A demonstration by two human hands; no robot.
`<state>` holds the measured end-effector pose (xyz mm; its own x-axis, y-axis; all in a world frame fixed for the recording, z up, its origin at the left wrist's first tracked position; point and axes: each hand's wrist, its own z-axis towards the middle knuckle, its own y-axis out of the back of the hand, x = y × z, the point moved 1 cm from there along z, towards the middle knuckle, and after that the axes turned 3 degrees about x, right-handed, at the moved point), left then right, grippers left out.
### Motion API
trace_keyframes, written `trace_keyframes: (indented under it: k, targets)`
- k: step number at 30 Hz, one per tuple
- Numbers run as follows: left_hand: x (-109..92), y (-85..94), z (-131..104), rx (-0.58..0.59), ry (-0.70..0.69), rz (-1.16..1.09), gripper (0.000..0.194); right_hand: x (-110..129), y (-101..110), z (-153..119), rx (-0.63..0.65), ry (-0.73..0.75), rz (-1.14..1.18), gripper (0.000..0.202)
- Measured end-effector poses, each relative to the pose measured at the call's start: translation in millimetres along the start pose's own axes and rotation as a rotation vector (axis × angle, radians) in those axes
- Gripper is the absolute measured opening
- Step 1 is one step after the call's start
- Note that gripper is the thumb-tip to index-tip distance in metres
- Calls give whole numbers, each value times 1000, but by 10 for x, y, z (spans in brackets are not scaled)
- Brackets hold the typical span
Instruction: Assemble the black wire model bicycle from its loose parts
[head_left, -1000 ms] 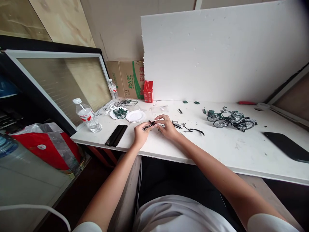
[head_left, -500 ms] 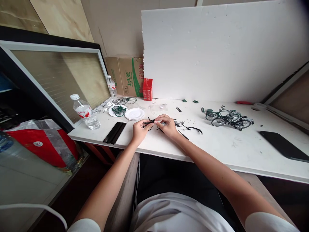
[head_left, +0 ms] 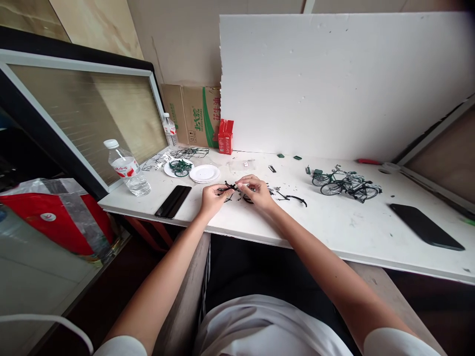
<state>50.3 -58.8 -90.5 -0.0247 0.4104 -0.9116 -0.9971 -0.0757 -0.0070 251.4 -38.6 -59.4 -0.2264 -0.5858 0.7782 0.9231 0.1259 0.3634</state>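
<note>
My left hand [head_left: 212, 200] is closed around a thin black model bicycle part [head_left: 230, 185], pinching it between thumb and fingers above the white table. Against the right end of this part, my right hand [head_left: 259, 193] has its thumb and fingertips pressed together. Whatever sits between those fingertips is too small to make out. Beneath and beside the right hand lie more small black parts, partly hidden by it. A curved black part [head_left: 297, 200] rests on the table to its right.
Assembled model bicycles [head_left: 345, 185] stand at the right, near a black tablet-like slab [head_left: 426, 227]. A phone [head_left: 173, 201], a water bottle [head_left: 128, 169] and white plates [head_left: 204, 173] are on the left. Behind stand a red box [head_left: 225, 137] and a white foam board [head_left: 334, 84].
The view has shifted slightly, so table items sit a little further left. Both hands stay together at the black part, with only slight finger movement.
</note>
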Motion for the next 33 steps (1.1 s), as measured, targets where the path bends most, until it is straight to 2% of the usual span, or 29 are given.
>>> trace_keyframes:
  k: [3,6,9,15,20,25,29,33]
  targets:
    - [35,13,21,-67,24,-12,37,-38,166,14,11,36,-176,40]
    - [82,32,44,-129,55,-48,39,-133,264,-8,180,103,-337,29]
    - [119,51,56,-175,62,-49,41,-226,282,-52,308,117,-365,19]
    - [111,44,49,-132,63,-95,41,-253,253,-92,405,113,-414,11]
    - [60,18,34,-93,58,-132,37,-239,230,-99,431,164,-479,13]
    - [40,16,33,-94,60,-128,37,-185,155,-134,391,218,-543,13]
    - [50,25,41,-108,67,-119,41,-141,135,-159,348,244,-510,13]
    - [50,20,43,-107,71,-136,43,-116,171,-158,368,242,-488,17]
